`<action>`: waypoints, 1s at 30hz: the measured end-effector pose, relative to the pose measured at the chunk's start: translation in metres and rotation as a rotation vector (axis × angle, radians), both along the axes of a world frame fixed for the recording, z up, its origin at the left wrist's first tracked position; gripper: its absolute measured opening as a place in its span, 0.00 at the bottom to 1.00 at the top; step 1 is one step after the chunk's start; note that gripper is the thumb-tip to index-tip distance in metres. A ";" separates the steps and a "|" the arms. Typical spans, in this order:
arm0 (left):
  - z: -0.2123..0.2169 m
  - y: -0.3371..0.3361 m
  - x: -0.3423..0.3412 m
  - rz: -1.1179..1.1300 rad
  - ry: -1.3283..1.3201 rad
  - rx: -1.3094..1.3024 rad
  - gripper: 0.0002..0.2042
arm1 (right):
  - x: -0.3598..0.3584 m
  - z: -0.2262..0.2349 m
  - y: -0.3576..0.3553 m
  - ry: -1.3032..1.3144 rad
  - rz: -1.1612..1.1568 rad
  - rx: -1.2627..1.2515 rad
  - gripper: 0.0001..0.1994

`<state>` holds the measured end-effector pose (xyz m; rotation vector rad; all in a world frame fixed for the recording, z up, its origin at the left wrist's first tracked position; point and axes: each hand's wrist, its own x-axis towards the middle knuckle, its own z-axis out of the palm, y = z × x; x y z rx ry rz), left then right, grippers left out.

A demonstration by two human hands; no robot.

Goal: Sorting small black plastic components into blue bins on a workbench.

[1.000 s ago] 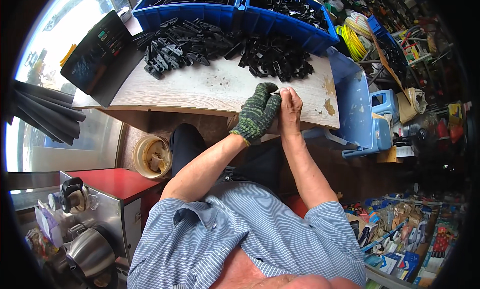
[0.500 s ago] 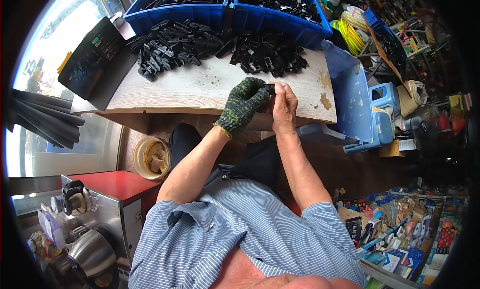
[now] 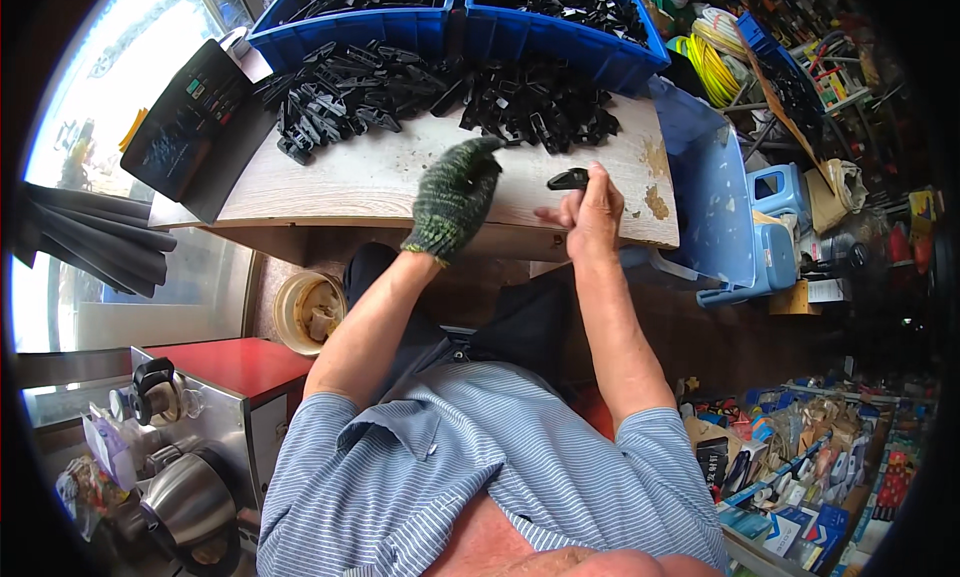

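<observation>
My bare right hand pinches a small black plastic part between thumb and finger, above the table's front half. The part points to the left, its tip free in the air. My left hand, in a dark green knitted glove, is closed to the left of it, apart from the right hand. Its fingertips reach toward the loose black parts, and what they hold, if anything, is hard to make out. Beyond the hands lie a pile of long black clips and a pile of smaller black pieces.
Two blue bins full of black parts stand at the back of the pale wooden table. A dark tablet-like case leans at the left. Beside the table's right end is a light-blue tub; a bucket sits below left.
My hands have come apart. The left has moved left and up toward the piles; the right has shifted right, keeping the black part in its fingers.
</observation>
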<state>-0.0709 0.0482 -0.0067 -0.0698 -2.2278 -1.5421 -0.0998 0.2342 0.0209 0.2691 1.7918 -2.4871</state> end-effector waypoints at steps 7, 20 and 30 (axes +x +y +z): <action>0.024 -0.019 -0.048 0.072 0.076 -0.927 0.14 | -0.065 0.022 0.096 -0.048 -0.481 -0.078 0.22; 0.006 -0.017 -0.049 0.039 0.085 -0.874 0.10 | -0.050 0.000 0.065 -0.131 -0.181 0.075 0.13; -0.017 -0.016 -0.033 0.123 0.077 -0.345 0.13 | -0.022 -0.003 -0.005 -0.028 0.211 0.168 0.15</action>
